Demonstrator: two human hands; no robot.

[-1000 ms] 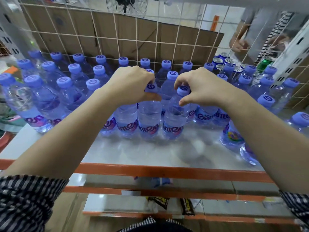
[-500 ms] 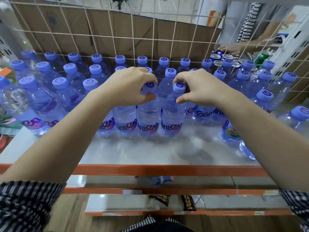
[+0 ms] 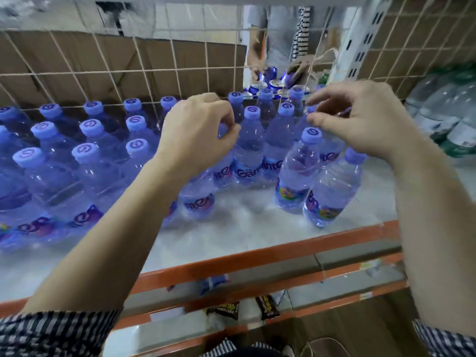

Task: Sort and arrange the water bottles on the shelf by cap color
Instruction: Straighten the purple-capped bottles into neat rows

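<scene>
The white shelf point(image 3: 244, 228) runs behind an orange rail point(image 3: 257, 256). Farthest from the rail a wire grid point(image 3: 144, 70) backs it, with cardboard point(image 3: 77, 55) and another person point(image 3: 278, 39) beyond. Below the rail lie two snack packets point(image 3: 222, 309).

My left hand point(image 3: 195, 135) is curled tight over the top of a tilted bottle point(image 3: 198, 197), hiding its cap. My right hand point(image 3: 360, 119) hovers loose and spread, holding nothing, above two forward bottles point(image 3: 296, 176) near the rail.

The purple-capped bottles point(image 3: 85, 150) stand in rows from rail to grid. I count about eighteen caps; my hands hide others.
</scene>
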